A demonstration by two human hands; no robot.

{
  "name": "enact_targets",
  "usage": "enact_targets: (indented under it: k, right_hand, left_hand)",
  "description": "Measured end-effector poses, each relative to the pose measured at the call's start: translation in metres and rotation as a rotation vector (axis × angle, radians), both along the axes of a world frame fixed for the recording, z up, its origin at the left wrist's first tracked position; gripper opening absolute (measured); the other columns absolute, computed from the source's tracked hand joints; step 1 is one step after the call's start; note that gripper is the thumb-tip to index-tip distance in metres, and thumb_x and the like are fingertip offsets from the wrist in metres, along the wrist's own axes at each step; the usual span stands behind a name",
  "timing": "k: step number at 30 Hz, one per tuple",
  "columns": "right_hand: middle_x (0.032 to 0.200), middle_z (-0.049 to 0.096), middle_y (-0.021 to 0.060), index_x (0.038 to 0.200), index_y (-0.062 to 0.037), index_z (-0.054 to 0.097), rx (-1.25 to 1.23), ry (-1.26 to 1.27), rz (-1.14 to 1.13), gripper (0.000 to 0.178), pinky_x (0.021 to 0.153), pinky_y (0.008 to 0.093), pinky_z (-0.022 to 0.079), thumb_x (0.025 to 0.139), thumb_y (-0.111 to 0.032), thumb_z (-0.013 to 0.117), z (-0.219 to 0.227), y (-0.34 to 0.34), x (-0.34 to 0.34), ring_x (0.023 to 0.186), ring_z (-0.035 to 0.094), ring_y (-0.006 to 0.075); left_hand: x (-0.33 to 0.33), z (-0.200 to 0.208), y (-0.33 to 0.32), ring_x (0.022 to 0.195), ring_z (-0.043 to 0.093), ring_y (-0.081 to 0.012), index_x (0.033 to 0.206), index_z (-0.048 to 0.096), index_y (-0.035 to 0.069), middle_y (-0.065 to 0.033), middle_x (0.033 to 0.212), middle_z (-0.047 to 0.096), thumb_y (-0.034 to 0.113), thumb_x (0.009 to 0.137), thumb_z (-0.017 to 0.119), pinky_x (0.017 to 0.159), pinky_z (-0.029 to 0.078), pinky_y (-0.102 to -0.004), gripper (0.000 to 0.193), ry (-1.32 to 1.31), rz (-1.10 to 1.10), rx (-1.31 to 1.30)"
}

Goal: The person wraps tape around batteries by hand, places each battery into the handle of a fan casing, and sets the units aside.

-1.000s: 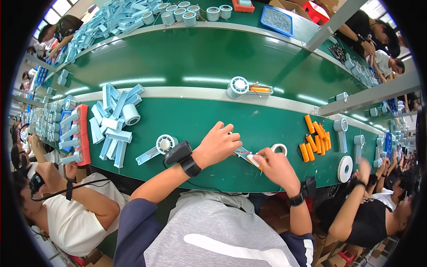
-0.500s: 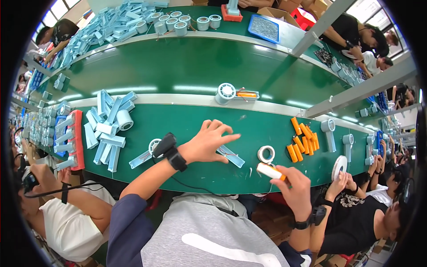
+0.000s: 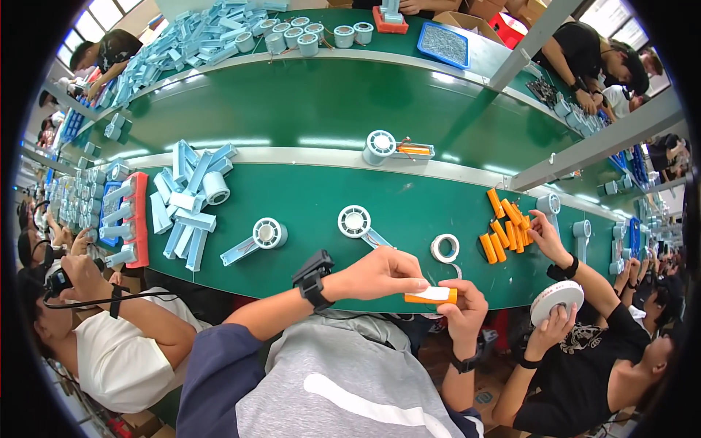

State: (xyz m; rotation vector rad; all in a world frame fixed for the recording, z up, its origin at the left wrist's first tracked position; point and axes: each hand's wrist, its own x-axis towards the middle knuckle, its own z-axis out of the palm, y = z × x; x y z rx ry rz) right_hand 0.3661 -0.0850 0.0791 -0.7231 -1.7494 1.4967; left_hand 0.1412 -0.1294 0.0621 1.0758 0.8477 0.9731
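Low in front of my body, my right hand [image 3: 467,305] grips an orange cylindrical battery [image 3: 416,298] by its right end. A white strip of tape [image 3: 437,293] lies along the battery's upper side. My left hand [image 3: 383,274] is closed in a pinch at the strip's left end, though its exact fingertip contact is partly hidden. Beyond my hands rests a roll of white tape [image 3: 435,248], with a thin loose strip [image 3: 458,271] near it. Two light-blue fan housings with trough-shaped handles, one to the left [image 3: 269,233] and one nearer the middle [image 3: 355,221], lie on the green table.
Several orange batteries [image 3: 498,239] lie to the right, where a co-worker's hand [image 3: 540,230] reaches; their other hand holds a white reel [image 3: 558,301]. Light-blue housing parts [image 3: 191,193] are heaped at left beside a red rack [image 3: 139,219]. Another fan [image 3: 380,147] sits on the far ledge.
My left hand has come down from above the middle fan and closed at the battery's tape. My right hand has brought the battery slightly left. A co-worker's hand now reaches to the batteries.
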Motion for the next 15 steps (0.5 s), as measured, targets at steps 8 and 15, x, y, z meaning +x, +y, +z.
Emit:
enact_targets:
  k: [8,15]
  right_hand:
    - [0.087,0.065,0.0071,0.103,0.0028,0.065,-0.239,0.353,-0.11,0.044,0.062,0.0272,0.043,0.08,-0.03,0.084,-0.046,-0.015,-0.005,0.072,0.058,0.0133]
    - [0.087,0.055,0.0045,0.1,-0.0041,0.059,0.074,0.377,0.023,0.052,0.062,0.0256,0.04,0.08,-0.046,0.081,-0.024,0.001,0.037,0.077,0.05,0.0151]
  left_hand:
    - [0.018,0.014,-0.024,0.083,0.064,-0.0118,0.096,0.074,-0.004,-0.0072,0.089,0.069,0.019,0.093,0.069,0.075,0.051,-0.0279,0.023,-0.372,0.289,-0.362]
    - [0.045,0.012,-0.005,0.077,0.064,-0.0128,0.094,0.07,-0.003,-0.0066,0.083,0.067,0.023,0.098,0.063,0.071,0.051,-0.0272,0.027,-0.268,0.202,-0.354]
